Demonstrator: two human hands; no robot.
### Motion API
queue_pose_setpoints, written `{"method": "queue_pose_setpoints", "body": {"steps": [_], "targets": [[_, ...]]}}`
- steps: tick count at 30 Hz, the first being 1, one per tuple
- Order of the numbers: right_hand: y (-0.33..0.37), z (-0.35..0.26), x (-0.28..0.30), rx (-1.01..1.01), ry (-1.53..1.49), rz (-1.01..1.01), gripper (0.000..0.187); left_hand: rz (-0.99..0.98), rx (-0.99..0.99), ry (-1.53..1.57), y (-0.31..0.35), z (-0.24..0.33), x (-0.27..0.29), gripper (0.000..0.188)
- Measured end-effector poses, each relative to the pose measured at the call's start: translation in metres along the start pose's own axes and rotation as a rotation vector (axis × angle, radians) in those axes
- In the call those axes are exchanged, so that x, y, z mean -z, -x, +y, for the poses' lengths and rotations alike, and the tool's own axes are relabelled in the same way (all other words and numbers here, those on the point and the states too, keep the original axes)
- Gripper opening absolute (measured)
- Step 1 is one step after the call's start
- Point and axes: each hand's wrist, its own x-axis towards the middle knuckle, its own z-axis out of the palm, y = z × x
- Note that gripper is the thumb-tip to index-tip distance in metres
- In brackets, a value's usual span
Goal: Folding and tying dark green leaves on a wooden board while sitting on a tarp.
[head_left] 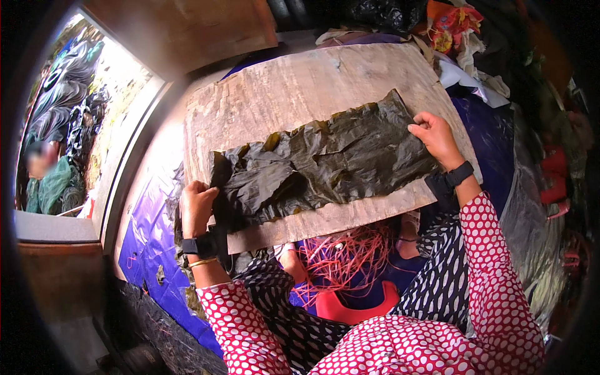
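Observation:
A wide, wrinkled, dark olive-brown sheet of what looks like kelp [325,156] lies stretched across a wooden board [275,94]. Its upper edge is ragged, with some amber-brown patches. At the left end, my left hand [197,209] is closed, thumb and fingers pinching the sheet's corner. My right hand [437,139] is closed at the sheet's right edge, with thumb and forefinger together on its margin. Both wrists wear dark bands.
Red plastic strips [347,256] lie in a heap below the board, beside a red curved plastic piece [359,304]. Blue-purple sheeting [150,244] spreads under the board. A doorway at left shows another person [42,159] among dark and green bundles. Clear plastic [531,244] hangs at right.

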Motion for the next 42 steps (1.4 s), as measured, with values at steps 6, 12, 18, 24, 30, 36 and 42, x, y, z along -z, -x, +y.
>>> {"method": "queue_pose_setpoints", "body": {"steps": [6,12,18,24,30,36,42], "targets": [[-0.004,0.026,0.030,0.028,0.115,0.074,0.021,-0.281,0.028,0.182,0.012,0.033,-0.016,0.023],[-0.010,0.032,0.031,-0.095,0.110,-0.002,0.032,-0.388,0.158,0.291,0.014,0.029,-0.005,0.028],[-0.004,0.014,0.044,-0.293,0.018,-0.168,0.031,-0.309,0.107,0.236,0.011,0.026,-0.010,0.017],[-0.010,0.031,0.033,-0.156,0.023,-0.093,0.029,-0.275,-0.001,0.261,0.006,0.023,-0.020,0.012],[0.001,0.002,0.031,0.179,0.521,0.248,0.026,-0.270,-0.029,0.197,0.004,0.022,-0.024,0.013],[0.027,-0.075,-0.027,0.512,0.103,0.018,0.017,-0.214,-0.017,0.176,0.009,0.033,-0.027,0.017],[0.053,-0.110,-0.080,0.673,0.237,-0.177,0.023,-0.252,0.033,0.222,0.008,0.041,-0.023,0.026]]}}
